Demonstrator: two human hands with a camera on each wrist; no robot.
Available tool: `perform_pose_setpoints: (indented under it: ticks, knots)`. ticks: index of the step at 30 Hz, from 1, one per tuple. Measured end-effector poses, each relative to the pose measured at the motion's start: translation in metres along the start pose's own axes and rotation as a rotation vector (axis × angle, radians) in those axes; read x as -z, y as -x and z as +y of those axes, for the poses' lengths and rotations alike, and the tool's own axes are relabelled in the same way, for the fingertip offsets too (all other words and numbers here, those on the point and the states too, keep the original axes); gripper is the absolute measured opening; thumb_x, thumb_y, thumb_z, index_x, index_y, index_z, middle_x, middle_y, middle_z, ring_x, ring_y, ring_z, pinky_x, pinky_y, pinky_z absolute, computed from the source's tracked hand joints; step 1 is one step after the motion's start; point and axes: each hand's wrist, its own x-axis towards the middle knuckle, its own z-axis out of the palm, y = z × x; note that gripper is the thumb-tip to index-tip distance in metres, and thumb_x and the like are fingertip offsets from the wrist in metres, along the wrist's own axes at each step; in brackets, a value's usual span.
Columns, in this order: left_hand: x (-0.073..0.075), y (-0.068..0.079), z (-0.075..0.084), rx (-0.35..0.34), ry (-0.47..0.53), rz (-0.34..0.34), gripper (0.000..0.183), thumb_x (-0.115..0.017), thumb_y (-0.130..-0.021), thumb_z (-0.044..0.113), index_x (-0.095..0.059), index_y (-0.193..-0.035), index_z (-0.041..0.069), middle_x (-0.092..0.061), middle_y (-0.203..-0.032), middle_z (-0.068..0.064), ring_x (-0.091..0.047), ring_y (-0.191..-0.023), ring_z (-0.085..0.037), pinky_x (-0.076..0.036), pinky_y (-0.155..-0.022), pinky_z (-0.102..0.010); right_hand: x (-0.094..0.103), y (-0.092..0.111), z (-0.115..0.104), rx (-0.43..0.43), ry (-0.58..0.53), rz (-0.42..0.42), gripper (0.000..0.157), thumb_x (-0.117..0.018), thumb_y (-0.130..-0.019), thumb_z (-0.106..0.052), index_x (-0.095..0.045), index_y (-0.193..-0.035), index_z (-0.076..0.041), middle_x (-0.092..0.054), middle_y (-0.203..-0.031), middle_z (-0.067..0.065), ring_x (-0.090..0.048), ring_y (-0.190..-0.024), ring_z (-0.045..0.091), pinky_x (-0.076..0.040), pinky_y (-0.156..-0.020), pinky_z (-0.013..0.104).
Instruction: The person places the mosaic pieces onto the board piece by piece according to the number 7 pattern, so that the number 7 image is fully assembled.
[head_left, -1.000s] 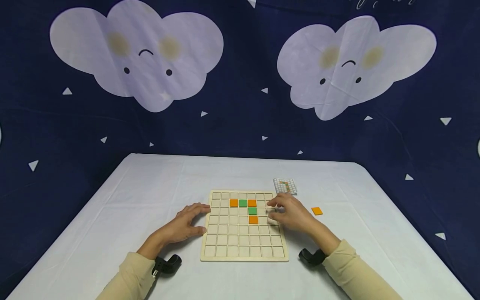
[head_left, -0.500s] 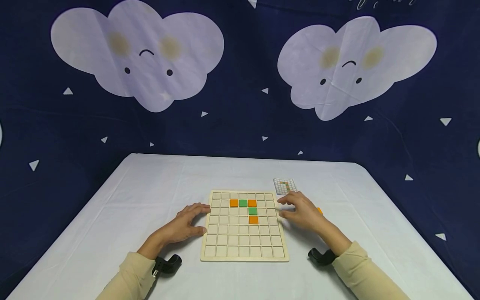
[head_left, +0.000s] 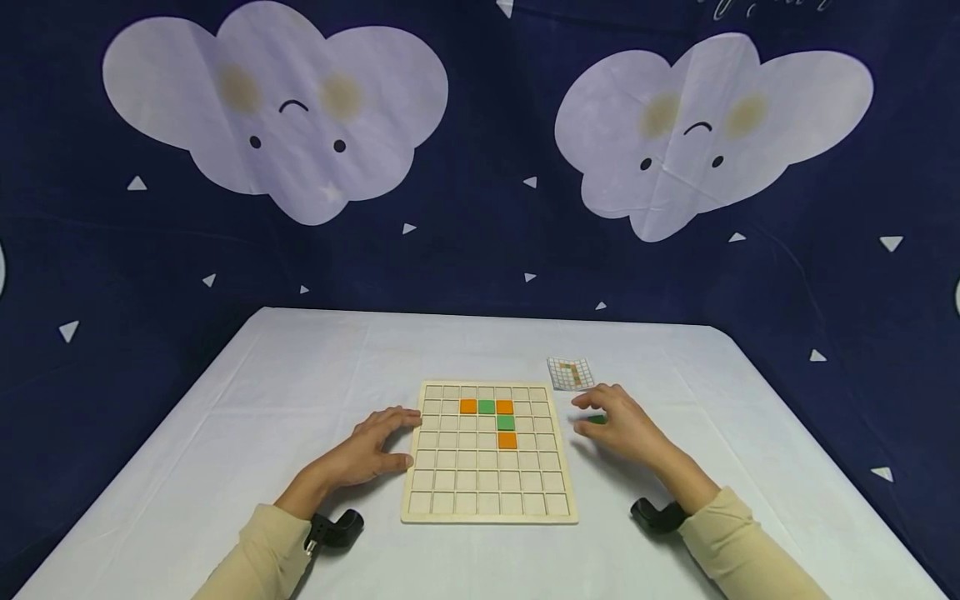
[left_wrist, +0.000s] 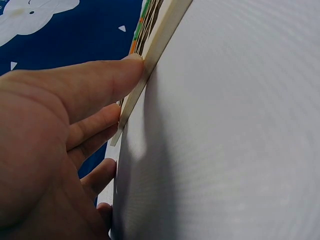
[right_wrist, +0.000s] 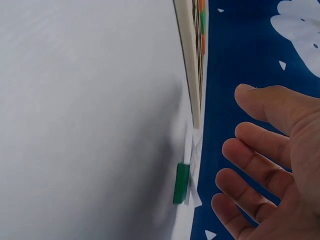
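A pale wooden grid board [head_left: 454, 481] lies on the table, with several orange and green square tiles in its upper rows. My left hand [head_left: 367, 447] rests at its left edge, thumb and fingertips touching the rim, as the left wrist view shows at the board's side [left_wrist: 161, 45]. Off the board's right side, my right hand [head_left: 621, 423] hovers with spread, slightly bent fingers and nothing between them. Under it a loose green tile [head_left: 597, 418] peeks out between thumb and fingers. The right wrist view shows this green tile [right_wrist: 181, 183] on the cloth, apart from the fingertips.
A small card [head_left: 570, 373] printed with a coloured grid pattern lies beyond the board's upper right corner. A white cloth [head_left: 315, 358] covers the table. Behind it hangs a dark blue backdrop [head_left: 480, 250] with clouds. Black wrist mounts [head_left: 337, 529] sit on both forearms.
My right hand has moved right, from over the board to beside it. The green tile shows beneath it now, and the loose orange tile has become hidden behind the hand. My left hand stays put.
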Motion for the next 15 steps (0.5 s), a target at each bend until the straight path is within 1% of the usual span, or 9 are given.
perform_pose_setpoints:
  ticks: [7,13,15]
  knots:
    - [0.0,0.0,-0.001,-0.004,-0.004,-0.002,0.057,-0.071,-0.082,0.024,-0.05,-0.134,0.012,-0.039,-0.148,-0.011,-0.025,-0.139,-0.041,-0.014,-0.111,-0.065,0.003,0.003,0.01,-0.021,0.011,0.007,0.032,-0.075,-0.078,-0.022,-0.068,-0.107,-0.012,-0.065,-0.1,0.0,-0.054,-0.1,0.022,-0.046,-0.085,0.042]
    - [0.0,0.0,0.0,0.005,0.001,-0.003,0.057,-0.071,-0.082,0.024,-0.05,-0.134,0.012,-0.039,-0.149,-0.01,-0.025,-0.14,-0.041,-0.014,-0.111,-0.065,0.005,0.006,0.016,-0.022,0.017,-0.003,0.033,-0.074,-0.078,-0.021,-0.068,-0.109,-0.009,-0.065,-0.102,0.002,-0.054,-0.102,0.025,-0.046,-0.088,0.046]
    - [0.0,0.0,0.0,0.006,0.003,-0.004,0.057,-0.071,-0.082,0.024,-0.05,-0.134,0.013,-0.038,-0.149,-0.01,-0.024,-0.14,-0.041,-0.014,-0.111,-0.065,0.006,0.006,0.019,-0.029,0.022,-0.004,0.033,-0.074,-0.078,-0.021,-0.068,-0.109,-0.01,-0.066,-0.102,0.002,-0.054,-0.102,0.025,-0.046,-0.088,0.045]
